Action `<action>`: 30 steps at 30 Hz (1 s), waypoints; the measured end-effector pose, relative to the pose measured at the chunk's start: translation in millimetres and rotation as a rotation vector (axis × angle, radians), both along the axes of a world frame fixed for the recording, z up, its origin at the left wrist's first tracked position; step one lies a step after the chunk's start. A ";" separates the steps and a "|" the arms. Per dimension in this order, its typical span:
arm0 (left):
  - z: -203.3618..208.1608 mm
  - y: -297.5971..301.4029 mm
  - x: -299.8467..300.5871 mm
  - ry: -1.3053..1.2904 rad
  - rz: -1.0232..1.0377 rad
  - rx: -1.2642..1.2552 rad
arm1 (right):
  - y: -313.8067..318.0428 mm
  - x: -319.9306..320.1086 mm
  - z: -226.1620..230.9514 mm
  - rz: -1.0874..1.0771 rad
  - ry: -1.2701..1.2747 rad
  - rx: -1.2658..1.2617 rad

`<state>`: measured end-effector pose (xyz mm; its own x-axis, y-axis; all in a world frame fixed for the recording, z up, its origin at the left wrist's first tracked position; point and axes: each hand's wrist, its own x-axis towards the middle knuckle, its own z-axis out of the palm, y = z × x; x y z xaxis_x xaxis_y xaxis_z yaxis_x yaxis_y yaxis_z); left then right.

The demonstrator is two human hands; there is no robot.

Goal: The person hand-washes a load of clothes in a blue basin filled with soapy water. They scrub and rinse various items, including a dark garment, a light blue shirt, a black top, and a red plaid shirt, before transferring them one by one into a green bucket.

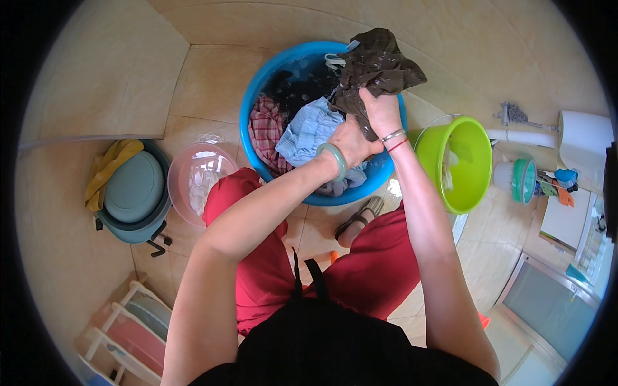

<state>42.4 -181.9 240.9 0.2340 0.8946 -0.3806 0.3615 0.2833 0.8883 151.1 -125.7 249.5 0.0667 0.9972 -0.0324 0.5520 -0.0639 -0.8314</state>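
Over the far right rim of the blue tub: brown cloth, wet and bunched, upper part spread past the edge, lower tail running down between the hands. Right hand clamped round the gathered folds, thumb up. Left hand just below, apparently closed on the tail; grip partly hidden, cannot tell whether the hands touch.

Risks, as judged: wet folds look slick, so a loose grip could let the cloth slide. Overhanging part could drip outside the rim or drop to the floor. Hard twisting might strain a seam; the rigid green bangle on the left wrist could snag fabric. Brown dye, if it runs, might tint paler pieces below. Shiny patches on the tiles suggest water; a sandal by the tub's near edge could slip.

Materials: brown cloth thin-looking, glossy, sharply creased. Tub round, smooth plastic, thick-lipped. Along its left edge, red checked cloth, rumpled; mid-tub, light blue cloth, finely puckered. Dark, bubbled contents toward the far left: liquid or fabric, cannot tell.

Outward: to the right, lime bucket, tapered, wire-handled. To the left, translucent pink basin, white cloth inside; beyond it, stacked grey-blue basins, round, matte, yellow cloth limp over their left edge.
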 end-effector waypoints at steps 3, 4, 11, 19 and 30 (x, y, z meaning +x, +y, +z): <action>-15.5 1.6 4.6 0.040 -0.056 0.001 | -2.9 -1.3 -14.4 -0.007 -0.144 0.074; -17.2 2.4 6.4 0.058 -0.069 -0.019 | -4.1 0.4 -21.2 -0.010 -0.166 0.107; -35.3 5.6 8.0 -0.705 -0.049 -0.227 | 3.1 34.2 -67.3 -0.130 0.164 -0.003; 21.4 20.2 -6.1 -0.954 0.209 -0.304 | -16.2 20.0 -10.1 0.145 0.295 -0.146; 22.2 24.3 -16.0 -0.941 0.458 -0.431 | -46.6 22.3 45.2 0.401 0.102 0.004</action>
